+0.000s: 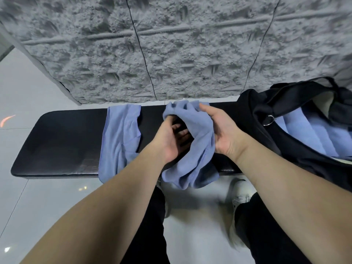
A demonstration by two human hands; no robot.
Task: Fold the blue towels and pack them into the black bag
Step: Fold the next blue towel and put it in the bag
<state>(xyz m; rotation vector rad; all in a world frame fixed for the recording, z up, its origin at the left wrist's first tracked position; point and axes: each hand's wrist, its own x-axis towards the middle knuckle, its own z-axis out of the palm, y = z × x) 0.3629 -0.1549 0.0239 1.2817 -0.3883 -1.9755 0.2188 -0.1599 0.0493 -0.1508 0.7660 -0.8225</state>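
Observation:
A bunched blue towel [198, 149] hangs over the middle of the black bench [62, 141], its lower end drooping past the front edge. My left hand [171, 138] reaches under its upper fold, fingers curled into the cloth. My right hand [221, 130] grips the towel's top right side, thumb on the outside. A second blue towel [120, 140] lies loosely spread on the bench to the left. The black bag [285, 119] sits open at the right end, with several folded blue towels [312, 136] inside.
A rough grey textured wall [171, 44] rises right behind the bench. Pale glossy floor tiles [22, 88] spread to the left and below. My legs in black trousers and a white shoe [242, 195] stand just in front of the bench.

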